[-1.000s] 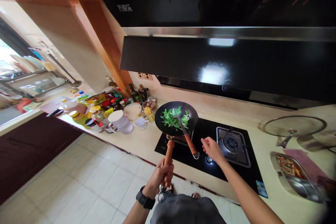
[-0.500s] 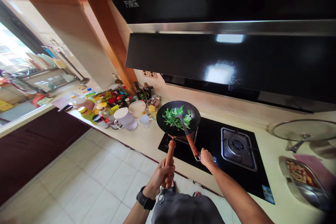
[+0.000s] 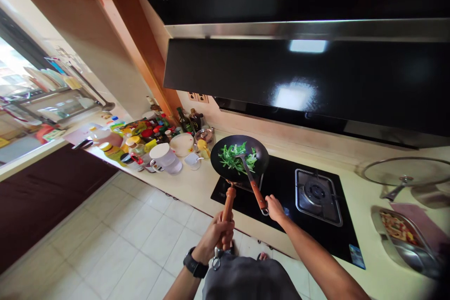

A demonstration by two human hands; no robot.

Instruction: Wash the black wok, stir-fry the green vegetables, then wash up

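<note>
Head view: greens (image 3: pixel 234 159) in black wok (image 3: pixel 221 165)

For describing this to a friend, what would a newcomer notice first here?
A black wok of green vegetables stands out at centre, above the black glass hob, its wooden handle in the left hand. The right hand touches the handle of a spatula. A large black range hood fills the top.
</note>
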